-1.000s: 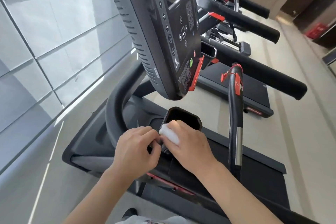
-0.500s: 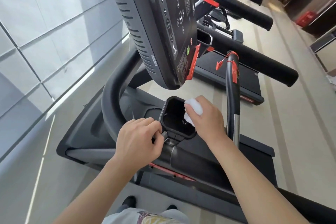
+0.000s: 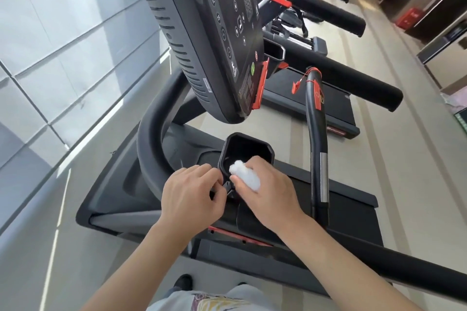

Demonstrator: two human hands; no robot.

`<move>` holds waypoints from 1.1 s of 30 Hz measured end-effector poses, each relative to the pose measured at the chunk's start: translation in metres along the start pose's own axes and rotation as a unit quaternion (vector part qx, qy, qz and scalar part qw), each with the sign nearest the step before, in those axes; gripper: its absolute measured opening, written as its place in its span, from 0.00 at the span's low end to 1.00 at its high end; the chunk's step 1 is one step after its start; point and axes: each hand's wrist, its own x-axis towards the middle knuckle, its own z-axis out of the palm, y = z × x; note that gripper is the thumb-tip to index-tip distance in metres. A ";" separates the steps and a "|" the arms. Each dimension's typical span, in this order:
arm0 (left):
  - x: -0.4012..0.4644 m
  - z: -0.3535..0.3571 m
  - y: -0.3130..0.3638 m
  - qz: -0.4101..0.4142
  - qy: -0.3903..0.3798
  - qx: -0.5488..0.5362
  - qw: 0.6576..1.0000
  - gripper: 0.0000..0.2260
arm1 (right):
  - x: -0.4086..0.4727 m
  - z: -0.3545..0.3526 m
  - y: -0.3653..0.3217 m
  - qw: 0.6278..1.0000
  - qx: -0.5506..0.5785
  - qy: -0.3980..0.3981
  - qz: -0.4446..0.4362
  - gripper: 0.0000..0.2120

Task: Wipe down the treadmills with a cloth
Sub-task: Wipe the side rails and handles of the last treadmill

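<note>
At cup holder rim: right hand clenches cloth; left hand pinches bracket w/ curled fingers. Best wipe inside too.

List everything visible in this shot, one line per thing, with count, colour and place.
treadmill: one nearest, black and grey, directly below the camera
console: one, black with a red edge strip, tilted overhead at top centre
cup holder: one, black, just under the console
upright handle: one, black with a red band and silver section, right of the cup holder
safety clip: one, red, hanging near the handle's top
further treadmills: at least two, black, lined up behind
red box: one, top right by the wall
cloth: one, white, at the cup holder's near rim
left hand: gripping beside the cup holder
right hand: holding the cloth
</note>
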 end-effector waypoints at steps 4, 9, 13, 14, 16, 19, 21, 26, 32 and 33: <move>0.001 -0.002 -0.002 -0.003 0.020 -0.004 1.000 0.05 | 0.023 0.013 -0.016 0.998 -0.003 -0.027 -0.054 0.20; -0.002 0.002 -0.002 -0.026 0.041 0.004 0.999 0.14 | 0.076 0.023 -0.014 0.993 -0.070 0.009 -0.091 0.16; -0.002 0.004 -0.003 -0.006 0.040 0.010 0.999 0.08 | 0.095 0.027 -0.009 0.996 -0.068 0.024 -0.060 0.15; -0.002 0.004 -0.003 -0.006 0.039 0.010 0.999 0.08 | 0.092 0.025 -0.008 0.997 -0.049 0.017 -0.052 0.15; -0.002 0.004 -0.003 -0.003 0.042 0.015 0.999 0.08 | 0.080 0.023 -0.011 0.998 -0.020 -0.009 -0.056 0.15; -0.002 0.004 -0.005 0.022 0.061 0.002 0.998 0.08 | 0.056 0.015 -0.019 0.995 0.004 -0.064 -0.074 0.12; -0.003 0.003 -0.008 0.043 0.073 -0.024 0.996 0.09 | 0.042 0.008 -0.022 0.992 -0.019 -0.091 -0.083 0.10; -0.003 0.003 -0.011 0.071 0.078 -0.038 0.994 0.09 | 0.003 -0.006 -0.007 0.986 -0.069 -0.112 -0.103 0.12; -0.003 0.003 -0.010 0.060 0.065 -0.031 0.996 0.09 | -0.011 0.002 -0.005 0.995 -0.073 -0.038 -0.064 0.17; -0.003 0.002 -0.010 0.054 0.062 -0.028 0.996 0.09 | -0.011 0.004 -0.008 0.995 -0.077 -0.031 -0.058 0.17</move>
